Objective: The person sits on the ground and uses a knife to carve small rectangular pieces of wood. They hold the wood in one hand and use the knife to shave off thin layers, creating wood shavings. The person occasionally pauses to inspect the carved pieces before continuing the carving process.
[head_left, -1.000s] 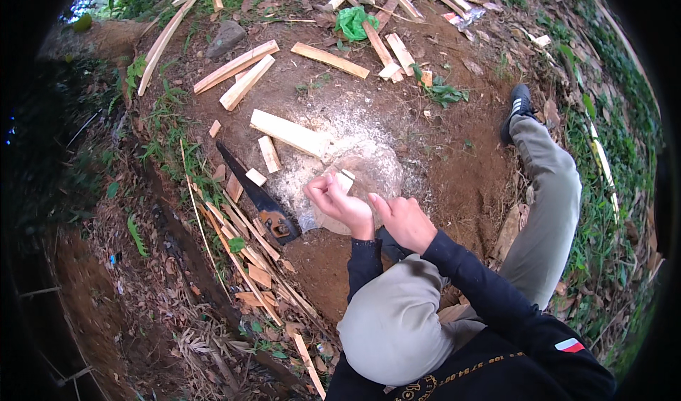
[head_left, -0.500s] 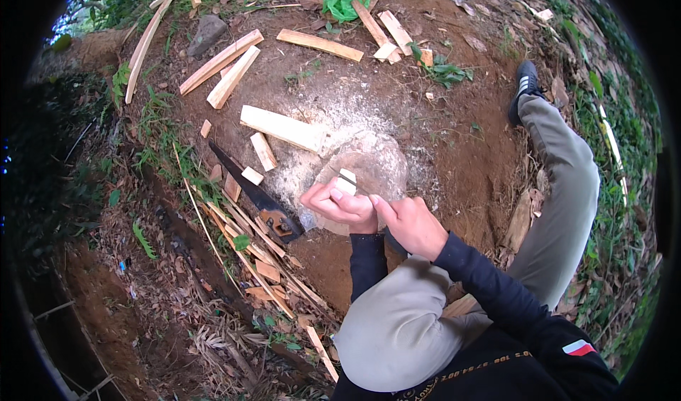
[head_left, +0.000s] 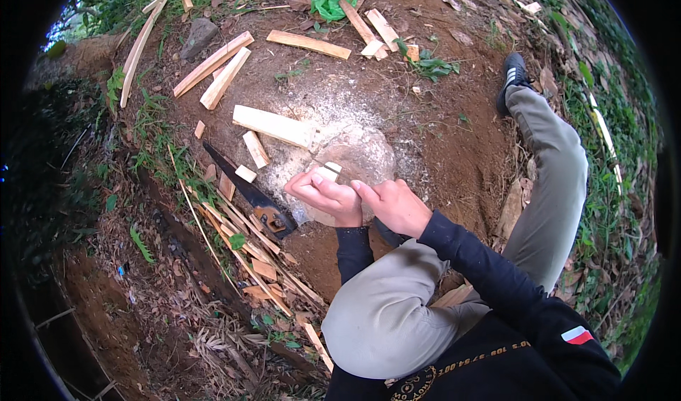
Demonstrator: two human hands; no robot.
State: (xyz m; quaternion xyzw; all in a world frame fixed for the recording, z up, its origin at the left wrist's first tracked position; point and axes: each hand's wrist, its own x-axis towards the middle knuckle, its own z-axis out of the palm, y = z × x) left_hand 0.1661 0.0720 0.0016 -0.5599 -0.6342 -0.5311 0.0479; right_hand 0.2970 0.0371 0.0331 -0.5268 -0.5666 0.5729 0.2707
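Observation:
My left hand (head_left: pixel 328 197) is closed round a small pale wood block (head_left: pixel 330 168), whose end sticks out past the fingers. Close against its wrist, my right hand (head_left: pixel 397 207) is closed, its thumb stretched toward the left hand. A thin dark blade (head_left: pixel 333 167) lies across the block; its handle is hidden, apparently in the right hand. Both hands are over a round, sawdust-covered stump (head_left: pixel 369 153). A thick pale wood piece (head_left: pixel 273 124) reaches to the stump's far left edge.
A handsaw (head_left: pixel 245 188) lies left of the stump, beside small offcuts (head_left: pixel 256 149). Several wood strips (head_left: pixel 259 266) are heaped at the lower left. Farther off are more wood pieces (head_left: pixel 308 43), a green plastic bag (head_left: pixel 333 4) and a grey stone (head_left: pixel 199 38). My leg (head_left: pixel 550 167) stretches along the right.
The whole view has shifted, so the ground things appear slightly farther left. The block has turned in my left hand, and the blade's angle across it differs. Both hands stay together.

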